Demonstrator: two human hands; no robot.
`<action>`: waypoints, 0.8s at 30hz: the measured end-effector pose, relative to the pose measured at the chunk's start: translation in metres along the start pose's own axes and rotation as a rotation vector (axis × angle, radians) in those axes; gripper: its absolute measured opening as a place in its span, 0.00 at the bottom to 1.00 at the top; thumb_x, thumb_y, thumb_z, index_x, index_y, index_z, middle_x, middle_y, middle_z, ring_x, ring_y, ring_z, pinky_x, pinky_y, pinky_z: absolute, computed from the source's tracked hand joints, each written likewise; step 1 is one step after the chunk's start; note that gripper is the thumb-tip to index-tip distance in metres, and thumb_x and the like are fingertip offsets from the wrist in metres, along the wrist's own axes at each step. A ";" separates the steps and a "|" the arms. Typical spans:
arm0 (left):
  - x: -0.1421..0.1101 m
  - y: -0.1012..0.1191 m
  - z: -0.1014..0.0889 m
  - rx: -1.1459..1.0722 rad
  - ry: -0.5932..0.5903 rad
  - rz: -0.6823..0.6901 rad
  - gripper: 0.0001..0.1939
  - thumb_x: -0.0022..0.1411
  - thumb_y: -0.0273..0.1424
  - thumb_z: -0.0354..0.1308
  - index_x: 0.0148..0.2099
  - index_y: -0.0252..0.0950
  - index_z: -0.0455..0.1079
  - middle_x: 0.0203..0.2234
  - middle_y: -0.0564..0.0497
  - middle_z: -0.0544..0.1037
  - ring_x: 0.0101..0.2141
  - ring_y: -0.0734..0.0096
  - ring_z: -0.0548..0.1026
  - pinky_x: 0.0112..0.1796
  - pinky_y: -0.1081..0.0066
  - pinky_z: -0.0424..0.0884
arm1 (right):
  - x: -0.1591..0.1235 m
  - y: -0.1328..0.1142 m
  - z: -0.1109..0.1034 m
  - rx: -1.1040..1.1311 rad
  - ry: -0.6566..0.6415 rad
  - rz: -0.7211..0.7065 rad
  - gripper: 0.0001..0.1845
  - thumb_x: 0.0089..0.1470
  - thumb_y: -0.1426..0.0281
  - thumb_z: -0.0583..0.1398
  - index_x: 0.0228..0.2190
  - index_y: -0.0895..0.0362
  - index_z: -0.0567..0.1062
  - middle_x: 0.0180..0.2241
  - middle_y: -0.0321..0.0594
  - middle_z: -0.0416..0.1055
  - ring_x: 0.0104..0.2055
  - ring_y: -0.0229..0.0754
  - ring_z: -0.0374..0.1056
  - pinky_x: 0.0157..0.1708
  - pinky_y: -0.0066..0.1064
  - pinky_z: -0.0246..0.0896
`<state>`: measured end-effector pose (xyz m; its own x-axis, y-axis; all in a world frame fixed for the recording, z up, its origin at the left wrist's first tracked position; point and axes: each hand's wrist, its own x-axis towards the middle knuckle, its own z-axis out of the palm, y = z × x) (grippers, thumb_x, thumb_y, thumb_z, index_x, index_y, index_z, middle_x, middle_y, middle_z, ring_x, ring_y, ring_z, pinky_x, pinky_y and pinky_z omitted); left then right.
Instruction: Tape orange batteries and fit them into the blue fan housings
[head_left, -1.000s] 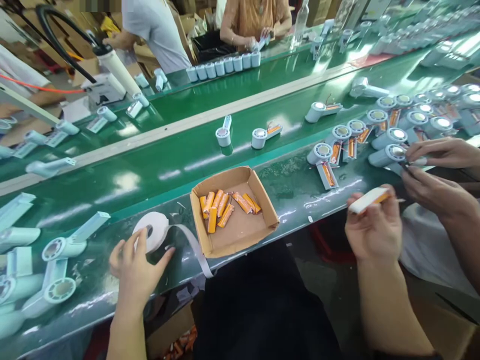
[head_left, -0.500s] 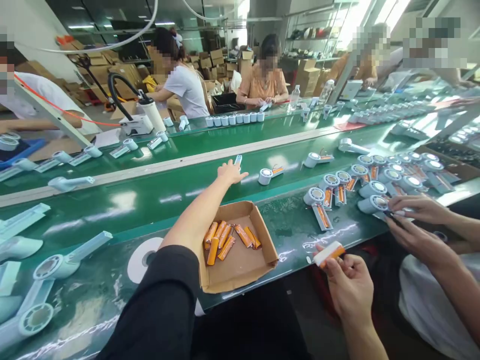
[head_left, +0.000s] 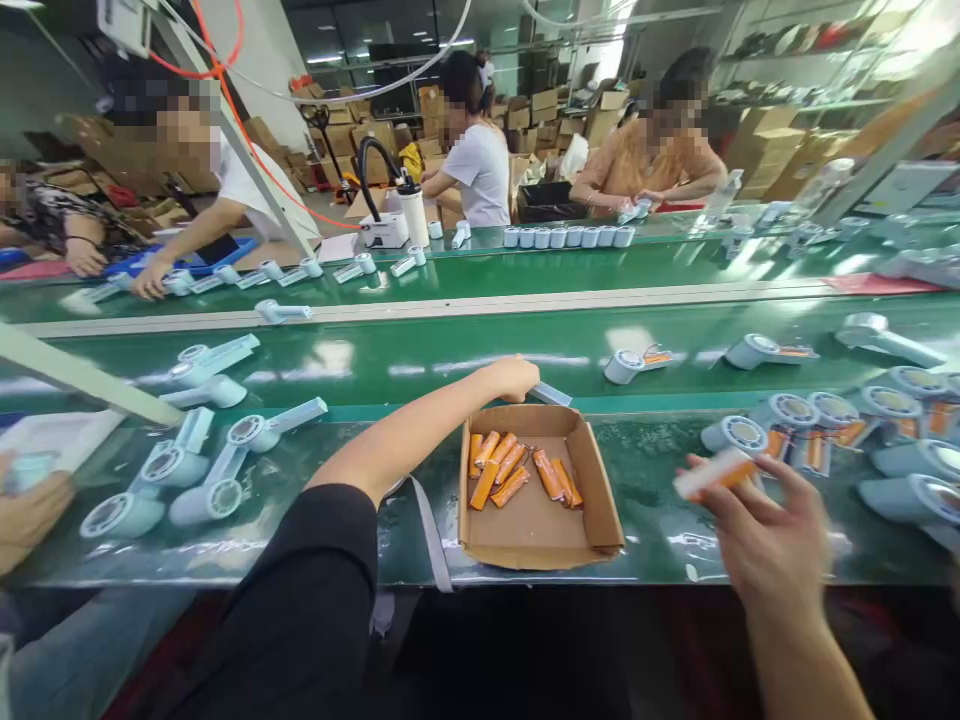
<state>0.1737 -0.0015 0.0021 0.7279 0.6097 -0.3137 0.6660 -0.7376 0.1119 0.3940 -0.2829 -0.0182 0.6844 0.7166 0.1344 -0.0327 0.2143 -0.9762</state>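
Note:
Beyond the far edge of the cardboard box, my left hand [head_left: 514,378] is closed around a light-blue handheld fan part. Only its handle [head_left: 553,394] sticks out to the right; the rest is hidden under my fingers. My right hand [head_left: 776,535] pinches an orange battery [head_left: 724,473] with a white face, held above the near edge of the bench and slightly blurred. Between my arms sits the open cardboard box [head_left: 540,545] with several orange batteries [head_left: 511,487] lying in it.
Light-blue fans stand along the green conveyor [head_left: 405,350]. More fans [head_left: 225,500] lie at left, and fans with orange batteries [head_left: 795,420] crowd the right. A co-worker's hand [head_left: 34,510] shows at far left. Other people sit across the line. A slanted post [head_left: 90,375] crosses at left.
My view has turned left. My left hand, reaching out with spread fingers before, is now closed on the fan and nearer the box. My right hand has risen over the bench with the battery.

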 end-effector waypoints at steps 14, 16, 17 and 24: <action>0.008 0.004 -0.003 -0.214 0.219 -0.074 0.11 0.70 0.36 0.54 0.48 0.43 0.78 0.46 0.51 0.85 0.47 0.64 0.80 0.45 0.72 0.70 | 0.111 0.030 0.151 -1.076 -0.785 -0.367 0.16 0.61 0.68 0.64 0.51 0.52 0.78 0.38 0.42 0.85 0.44 0.52 0.82 0.48 0.40 0.74; 0.012 0.007 -0.004 -0.231 0.230 -0.091 0.11 0.70 0.35 0.55 0.48 0.43 0.78 0.46 0.49 0.85 0.48 0.63 0.80 0.45 0.71 0.70 | 0.112 0.029 0.150 -1.210 -0.835 -0.403 0.18 0.64 0.65 0.63 0.54 0.51 0.80 0.43 0.46 0.85 0.46 0.56 0.81 0.48 0.41 0.73; 0.014 0.009 -0.005 -0.240 0.235 -0.098 0.11 0.70 0.34 0.55 0.49 0.42 0.78 0.47 0.49 0.85 0.48 0.62 0.80 0.46 0.70 0.70 | 0.112 0.028 0.150 -1.265 -0.857 -0.425 0.19 0.66 0.63 0.61 0.56 0.50 0.79 0.46 0.47 0.84 0.48 0.57 0.81 0.48 0.41 0.73; 0.021 0.014 0.001 -0.304 0.287 -0.141 0.13 0.69 0.31 0.53 0.48 0.42 0.78 0.47 0.47 0.85 0.48 0.60 0.80 0.46 0.68 0.70 | 0.115 0.020 0.170 -1.703 -1.059 -0.448 0.28 0.70 0.50 0.53 0.66 0.40 0.71 0.52 0.49 0.81 0.50 0.58 0.79 0.46 0.43 0.71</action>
<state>0.1979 0.0010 -0.0037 0.6134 0.7861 -0.0765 0.7488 -0.5480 0.3728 0.3477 -0.0834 0.0069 -0.1687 0.9592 -0.2269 0.9774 0.1925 0.0874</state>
